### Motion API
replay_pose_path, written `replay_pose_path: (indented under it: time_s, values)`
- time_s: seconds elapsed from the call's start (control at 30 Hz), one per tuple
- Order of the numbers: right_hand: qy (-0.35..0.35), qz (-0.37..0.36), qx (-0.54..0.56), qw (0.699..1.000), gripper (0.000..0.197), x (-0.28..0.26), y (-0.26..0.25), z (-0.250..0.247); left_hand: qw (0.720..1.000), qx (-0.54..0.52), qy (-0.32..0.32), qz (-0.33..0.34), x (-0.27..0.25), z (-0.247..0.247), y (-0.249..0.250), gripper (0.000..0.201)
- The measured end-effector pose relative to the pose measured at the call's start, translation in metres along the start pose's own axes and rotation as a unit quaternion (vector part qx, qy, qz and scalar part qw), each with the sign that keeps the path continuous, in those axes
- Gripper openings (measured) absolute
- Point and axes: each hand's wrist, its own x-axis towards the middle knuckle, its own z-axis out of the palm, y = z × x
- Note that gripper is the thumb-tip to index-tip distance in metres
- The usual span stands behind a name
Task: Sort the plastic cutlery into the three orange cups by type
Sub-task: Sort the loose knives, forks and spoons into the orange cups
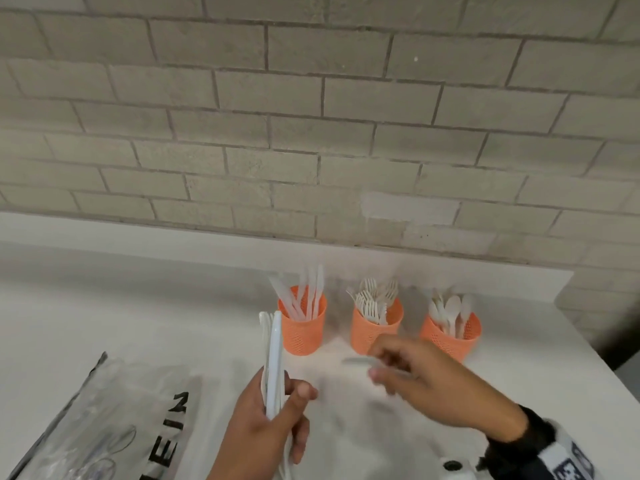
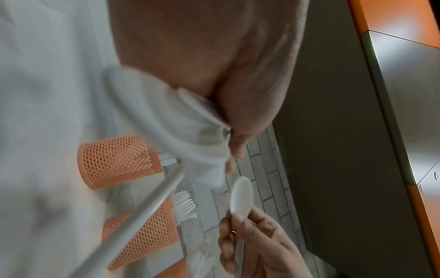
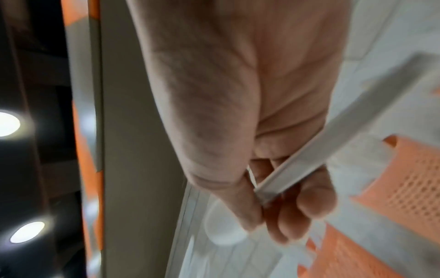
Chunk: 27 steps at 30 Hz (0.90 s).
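A pale brick wall (image 1: 311, 133) backs a white counter (image 1: 138, 306), where three orange mesh cups stand in a row near the wall. The left cup (image 1: 303, 336) holds knives, the middle cup (image 1: 374, 332) holds forks, and the right cup (image 1: 450, 337) holds spoons, all white plastic with their working ends up. The left hand (image 1: 270, 427) is clenched around a bundle (image 1: 273, 358) of white cutlery held upright just in front of the left cup; which types it contains cannot be told. The right hand (image 1: 433, 386) is in front of the middle and right cups, above the counter, its fingers (image 3: 316, 199) and thumb pinching a single spoon (image 2: 241, 196) by the handle; the left wrist view shows the bowl sticking out past the fingertips. The head view blurs this hand. At the near left lies a clear plastic bag (image 1: 104, 410) with black lettering, more cutlery faintly visible inside it.
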Motion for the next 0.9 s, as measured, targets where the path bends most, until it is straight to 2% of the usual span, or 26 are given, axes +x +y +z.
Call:
replay_pose_path:
  time_s: [0.07, 0.17, 0.27, 0.33, 0.4, 0.53, 0.67, 0.73, 0.77, 0.83, 0.9]
  values:
    - [0.114, -0.005, 0.078, 0.99, 0.022, -0.004, 0.013, -0.014, 0.999, -0.029, 0.0, -0.025, 0.0, -0.002, -0.001, 0.047]
    - [0.284, -0.015, 0.171, 0.943, 0.039, -0.003, 0.026, -0.041, 0.997, -0.057, -0.019, -0.049, -0.002, -0.001, -0.002, 0.045]
    - [0.42, -0.03, 0.168, 0.891, 0.035, 0.003, 0.041, -0.067, 0.995, -0.08, -0.038, -0.054, -0.004, 0.003, -0.003, 0.044]
    - [0.478, -0.022, 0.127, 0.869, 0.033, 0.007, 0.058, -0.079, 0.991, -0.105, -0.046, -0.067, -0.006, 0.006, -0.001, 0.039]
    - [0.491, -0.004, 0.073, 0.868, 0.034, 0.01, 0.079, -0.083, 0.987, -0.13, -0.044, -0.078, -0.007, 0.008, 0.001, 0.04]
    - [0.465, 0.029, -0.054, 0.883, 0.031, 0.013, 0.115, -0.07, 0.978, -0.183, -0.045, -0.091, -0.005, 0.012, 0.007, 0.047]
    - [0.357, 0.087, -0.202, 0.908, 0.027, 0.011, 0.142, -0.044, 0.961, -0.25, -0.061, -0.096, -0.004, 0.018, 0.018, 0.048]
    - [0.301, 0.124, -0.265, 0.908, 0.043, 0.006, 0.15, -0.037, 0.953, -0.282, -0.068, -0.091, -0.004, 0.021, 0.023, 0.047]
    - [0.292, 0.141, -0.281, 0.903, 0.05, 0.004, 0.149, -0.036, 0.949, -0.294, -0.071, -0.087, -0.004, 0.022, 0.026, 0.046]
    - [0.326, 0.165, -0.25, 0.897, 0.056, -0.003, 0.132, -0.033, 0.944, -0.314, -0.072, -0.077, -0.003, 0.024, 0.03, 0.043]
    - [0.367, 0.118, -0.17, 0.907, 0.051, -0.01, 0.098, -0.026, 0.942, -0.323, -0.067, -0.062, -0.002, 0.027, 0.034, 0.04]
